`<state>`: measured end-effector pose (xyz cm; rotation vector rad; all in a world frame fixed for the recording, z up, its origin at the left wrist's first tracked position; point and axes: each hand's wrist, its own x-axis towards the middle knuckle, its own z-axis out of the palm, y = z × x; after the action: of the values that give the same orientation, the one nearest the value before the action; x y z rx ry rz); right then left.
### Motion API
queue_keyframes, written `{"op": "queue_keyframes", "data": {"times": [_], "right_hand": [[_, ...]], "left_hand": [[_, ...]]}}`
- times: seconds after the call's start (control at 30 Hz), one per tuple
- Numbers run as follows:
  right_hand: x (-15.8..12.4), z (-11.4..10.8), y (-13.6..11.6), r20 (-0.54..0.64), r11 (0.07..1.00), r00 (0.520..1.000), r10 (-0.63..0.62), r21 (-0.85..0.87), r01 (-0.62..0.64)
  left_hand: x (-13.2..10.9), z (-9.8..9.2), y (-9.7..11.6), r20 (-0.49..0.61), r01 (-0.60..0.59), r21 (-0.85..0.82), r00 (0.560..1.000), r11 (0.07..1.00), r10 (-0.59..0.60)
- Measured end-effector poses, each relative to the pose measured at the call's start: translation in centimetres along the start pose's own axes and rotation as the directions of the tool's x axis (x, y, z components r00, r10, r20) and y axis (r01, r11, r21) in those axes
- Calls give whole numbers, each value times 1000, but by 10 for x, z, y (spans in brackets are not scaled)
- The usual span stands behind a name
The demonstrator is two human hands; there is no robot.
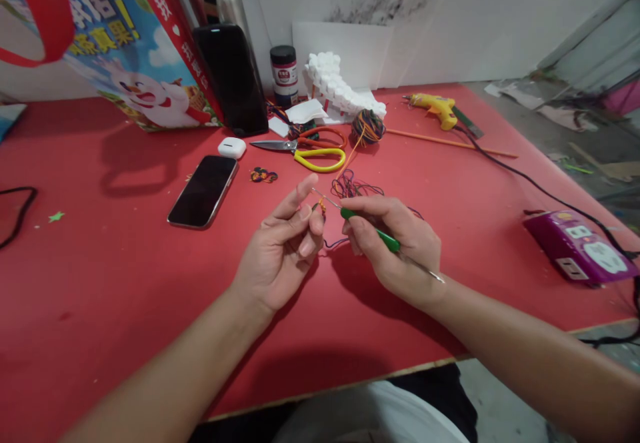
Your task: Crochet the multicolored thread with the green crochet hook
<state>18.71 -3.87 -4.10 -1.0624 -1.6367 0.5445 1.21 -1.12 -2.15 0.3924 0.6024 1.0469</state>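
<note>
Between the fingertips of my left hand is a small piece of multicolored crochet work, mostly hidden by the fingers; the index finger points up. My right hand grips a crochet hook by its green handle, with its thin metal tip reaching the left fingertips. Variegated yarn lies in loose loops just behind the hands and runs back to a dark multicolored yarn ball. A small crocheted piece in orange and purple rests on the table to the left.
Scissors with red and yellow handles lie behind my hands. A phone and a white earbud case are at left; another phone leans upright against a gift bag. A yellow glue gun and purple power strip sit at right.
</note>
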Motion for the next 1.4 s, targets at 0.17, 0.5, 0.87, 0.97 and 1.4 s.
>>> {"op": "queue_keyframes", "data": {"times": [0.17, 0.5, 0.87, 0.97, 1.4], "right_hand": [[10, -1, 3, 101, 807, 958, 267, 520, -280], [36, -26, 8, 438, 447, 797, 417, 665, -599], [37, -40, 8, 341, 671, 848, 405, 519, -530], [34, -40, 7, 264, 773, 897, 354, 458, -439], [12, -18, -4, 219, 827, 866, -450, -265, 497]], "left_hand": [[0, -1, 6, 69, 39, 1, 997, 999, -39], [-2, -2, 11, 130, 58, 184, 988, 981, -83], [-1, -2, 8, 129, -21, 293, 991, 956, -17], [-1, -2, 8, 148, -36, 277, 989, 960, -6], [-4, 6, 2, 39, 59, -1, 998, 998, -59]]}}
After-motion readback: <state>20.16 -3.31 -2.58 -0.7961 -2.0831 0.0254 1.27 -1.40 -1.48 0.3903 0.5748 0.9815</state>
